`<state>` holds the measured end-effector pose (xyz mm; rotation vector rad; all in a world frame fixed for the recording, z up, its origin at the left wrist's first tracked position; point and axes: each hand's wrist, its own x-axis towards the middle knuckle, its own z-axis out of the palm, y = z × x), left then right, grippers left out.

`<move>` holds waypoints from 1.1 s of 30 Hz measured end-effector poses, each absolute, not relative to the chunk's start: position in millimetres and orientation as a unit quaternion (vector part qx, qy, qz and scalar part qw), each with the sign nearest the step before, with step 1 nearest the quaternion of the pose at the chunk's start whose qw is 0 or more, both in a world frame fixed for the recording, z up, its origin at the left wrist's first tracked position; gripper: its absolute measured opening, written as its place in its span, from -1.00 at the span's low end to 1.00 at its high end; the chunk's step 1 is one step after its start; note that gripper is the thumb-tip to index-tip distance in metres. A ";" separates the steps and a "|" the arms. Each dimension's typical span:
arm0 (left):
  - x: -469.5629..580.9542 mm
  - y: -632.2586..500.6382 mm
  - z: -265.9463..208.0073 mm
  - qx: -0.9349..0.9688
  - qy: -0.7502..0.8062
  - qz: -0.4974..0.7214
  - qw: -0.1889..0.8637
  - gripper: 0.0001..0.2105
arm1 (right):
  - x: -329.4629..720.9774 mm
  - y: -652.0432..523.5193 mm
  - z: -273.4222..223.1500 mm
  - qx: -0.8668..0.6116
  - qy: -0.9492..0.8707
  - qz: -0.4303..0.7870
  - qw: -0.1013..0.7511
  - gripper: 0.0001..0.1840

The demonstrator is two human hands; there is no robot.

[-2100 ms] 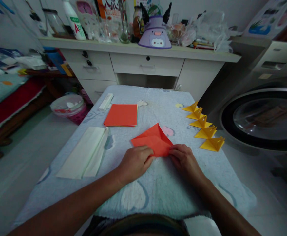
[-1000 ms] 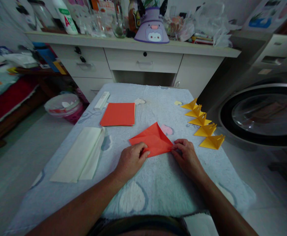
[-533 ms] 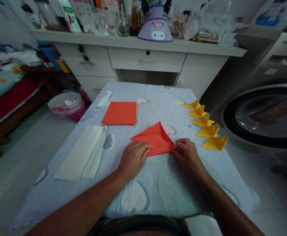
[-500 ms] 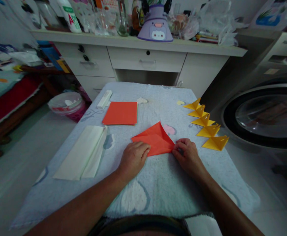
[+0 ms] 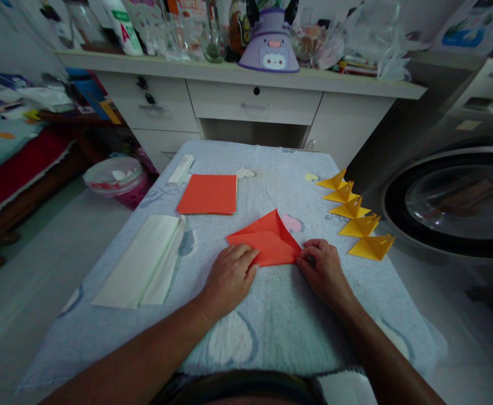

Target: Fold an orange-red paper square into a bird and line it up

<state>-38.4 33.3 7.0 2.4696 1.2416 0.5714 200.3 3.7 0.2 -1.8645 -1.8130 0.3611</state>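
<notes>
A partly folded sheet of orange-red origami paper point(image 5: 269, 242) lies on the cloth between my hands, one pointed corner aimed away from me. My left hand point(image 5: 234, 273) grips its near left edge, fingers closed over the paper. At the right corner, my right hand point(image 5: 320, 261) pinches the paper between thumb and fingertips. Farther back on the left rests a square stack of orange-red paper point(image 5: 207, 194). Several folded yellow paper pieces point(image 5: 358, 226) with raised points stand in a row along the right side.
A folded whitish paper or cloth point(image 5: 140, 264) lies left of my left arm. Behind it is a small white box point(image 5: 181, 170). The table point(image 5: 267, 332) has a blue patterned cloth. A washing machine point(image 5: 461, 124) stands right, a lined bin point(image 5: 117, 177) left, white drawers point(image 5: 255, 104) ahead.
My left hand has shifted very slightly at the near edge of the paper. The right hand keeps its pinch, and the view has moved a little.
</notes>
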 end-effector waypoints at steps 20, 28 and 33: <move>-34.8 34.4 -4.1 0.876 0.448 0.157 0.085 -0.75 | 202.8 4.5 -0.7 -0.683 -0.669 0.142 0.256 -0.90; -33.2 34.9 -7.0 0.879 0.452 0.141 0.065 -0.76 | 203.0 4.1 -3.0 -0.686 -0.665 0.141 0.261 -0.91; -32.1 33.3 -5.1 0.881 0.451 0.133 0.054 -0.75 | 202.9 3.9 -2.1 -0.684 -0.666 0.144 0.260 -0.90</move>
